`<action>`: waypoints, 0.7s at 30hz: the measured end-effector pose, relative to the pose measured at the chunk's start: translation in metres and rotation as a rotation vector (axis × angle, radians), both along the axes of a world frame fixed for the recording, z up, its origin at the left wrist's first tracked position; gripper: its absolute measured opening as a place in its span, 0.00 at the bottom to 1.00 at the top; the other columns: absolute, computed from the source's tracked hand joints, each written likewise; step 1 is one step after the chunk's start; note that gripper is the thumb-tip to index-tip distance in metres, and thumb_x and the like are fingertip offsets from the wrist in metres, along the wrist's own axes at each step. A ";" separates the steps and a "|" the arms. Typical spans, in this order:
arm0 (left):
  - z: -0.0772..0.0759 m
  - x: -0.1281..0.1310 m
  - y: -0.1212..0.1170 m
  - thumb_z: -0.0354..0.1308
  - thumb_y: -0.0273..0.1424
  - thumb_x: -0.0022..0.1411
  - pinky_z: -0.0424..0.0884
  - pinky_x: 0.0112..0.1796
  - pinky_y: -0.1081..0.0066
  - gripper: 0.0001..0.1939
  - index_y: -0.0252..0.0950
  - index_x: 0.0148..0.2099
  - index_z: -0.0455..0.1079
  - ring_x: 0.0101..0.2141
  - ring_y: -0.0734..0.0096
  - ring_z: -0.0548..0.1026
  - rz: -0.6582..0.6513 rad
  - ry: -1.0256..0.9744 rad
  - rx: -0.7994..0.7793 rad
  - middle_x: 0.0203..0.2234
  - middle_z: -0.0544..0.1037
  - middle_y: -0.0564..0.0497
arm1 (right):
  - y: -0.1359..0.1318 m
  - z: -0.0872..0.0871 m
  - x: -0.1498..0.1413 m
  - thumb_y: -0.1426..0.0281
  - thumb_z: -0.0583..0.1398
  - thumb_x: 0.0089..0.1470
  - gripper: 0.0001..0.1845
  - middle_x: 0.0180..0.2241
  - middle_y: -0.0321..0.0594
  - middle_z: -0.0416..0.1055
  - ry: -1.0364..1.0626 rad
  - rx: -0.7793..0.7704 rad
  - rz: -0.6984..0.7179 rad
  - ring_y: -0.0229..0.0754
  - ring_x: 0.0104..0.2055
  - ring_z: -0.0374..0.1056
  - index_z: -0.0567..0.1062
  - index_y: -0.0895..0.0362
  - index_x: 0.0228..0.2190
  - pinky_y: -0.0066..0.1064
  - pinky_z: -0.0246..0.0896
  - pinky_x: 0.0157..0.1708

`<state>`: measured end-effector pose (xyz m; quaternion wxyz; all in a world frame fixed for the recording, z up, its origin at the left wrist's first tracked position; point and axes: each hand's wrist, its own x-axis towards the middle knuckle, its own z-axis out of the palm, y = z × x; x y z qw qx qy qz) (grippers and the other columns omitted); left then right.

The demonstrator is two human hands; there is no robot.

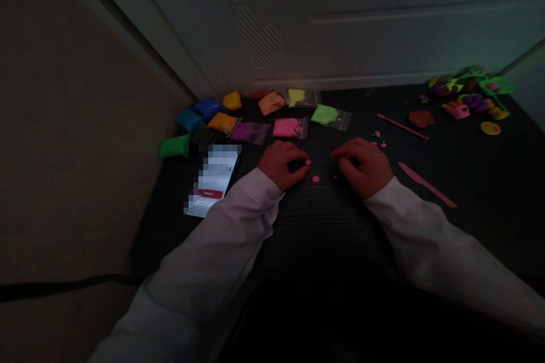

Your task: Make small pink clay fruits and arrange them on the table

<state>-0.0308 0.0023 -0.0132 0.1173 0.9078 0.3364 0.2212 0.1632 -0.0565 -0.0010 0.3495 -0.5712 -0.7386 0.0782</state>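
Dimly lit, a person's left hand (pixel 281 163) pinches a small, round pink piece (pixel 308 162) between its fingers over a dark wood-grain desk (pixel 315 227); whether the right hand (pixel 365 167) grips anything is unclear.

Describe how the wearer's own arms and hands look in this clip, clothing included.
Both hands, left and right, are bare, with no gloves or rings visible. The left sleeve and right sleeve are long, loose, creased and whitish, ending at the wrists. The light is too dim to tell any fine pattern.
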 end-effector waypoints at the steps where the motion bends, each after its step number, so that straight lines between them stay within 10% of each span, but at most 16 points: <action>1: 0.000 -0.001 0.000 0.52 0.34 0.51 0.61 0.35 0.67 0.11 0.36 0.36 0.71 0.32 0.71 0.65 -0.005 -0.003 0.008 0.27 0.70 0.49 | 0.000 0.000 0.000 0.76 0.53 0.45 0.10 0.29 0.39 0.70 0.001 0.001 0.000 0.41 0.34 0.65 0.73 0.56 0.28 0.35 0.58 0.35; 21: 0.000 -0.005 -0.001 0.49 0.30 0.52 0.60 0.33 0.65 0.13 0.39 0.37 0.72 0.31 0.68 0.65 -0.066 0.084 0.163 0.28 0.72 0.49 | 0.001 0.000 0.000 0.75 0.53 0.45 0.10 0.29 0.39 0.69 0.001 0.000 0.003 0.40 0.34 0.65 0.73 0.57 0.27 0.35 0.58 0.36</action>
